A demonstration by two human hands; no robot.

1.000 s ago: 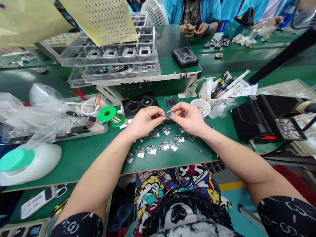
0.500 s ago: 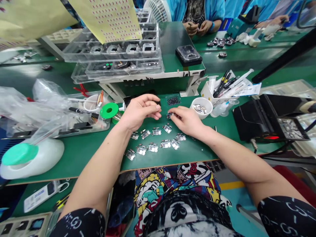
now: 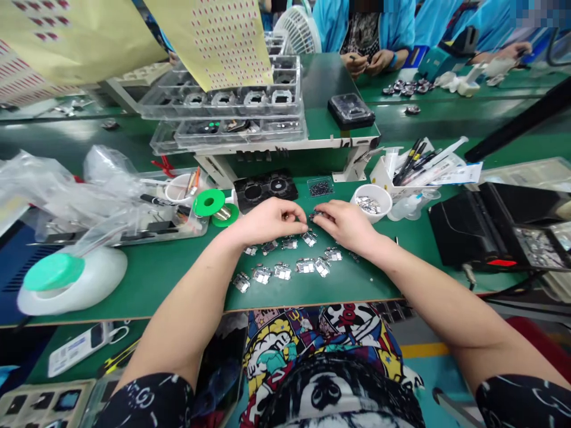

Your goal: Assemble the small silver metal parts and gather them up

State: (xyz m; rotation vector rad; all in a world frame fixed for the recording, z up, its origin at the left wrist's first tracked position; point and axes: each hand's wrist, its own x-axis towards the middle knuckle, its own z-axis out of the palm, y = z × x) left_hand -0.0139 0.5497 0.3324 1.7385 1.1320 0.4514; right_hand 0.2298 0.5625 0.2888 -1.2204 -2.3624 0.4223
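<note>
Several small silver metal parts (image 3: 282, 271) lie in two loose rows on the green tabletop (image 3: 178, 273). Above the upper row is my left hand (image 3: 276, 221), its fingers curled and the fingertips close together; whether anything is between them is too small to tell. Just right of it, my right hand (image 3: 341, 223) pinches a small dark metal part (image 3: 316, 216) between thumb and fingers. A black plate with round openings (image 3: 266, 188) lies behind my left hand. Beyond my right hand sit a clear tray of tiny dark pieces (image 3: 320, 187) and a white cup of metal parts (image 3: 372, 202).
A green solder spool (image 3: 209, 203) and a bottle with a green cap (image 3: 71, 279) stand left. At the right are a pen box (image 3: 397, 184) and a black device (image 3: 468, 232). Behind the hands rises a shelf (image 3: 285, 144) with clear trays. A person's hands (image 3: 368, 62) work across the table.
My left hand has come down and its fingers have drawn together, uncovering the black plate behind it. My right hand still pinches the small part. The whole view has shifted slightly.
</note>
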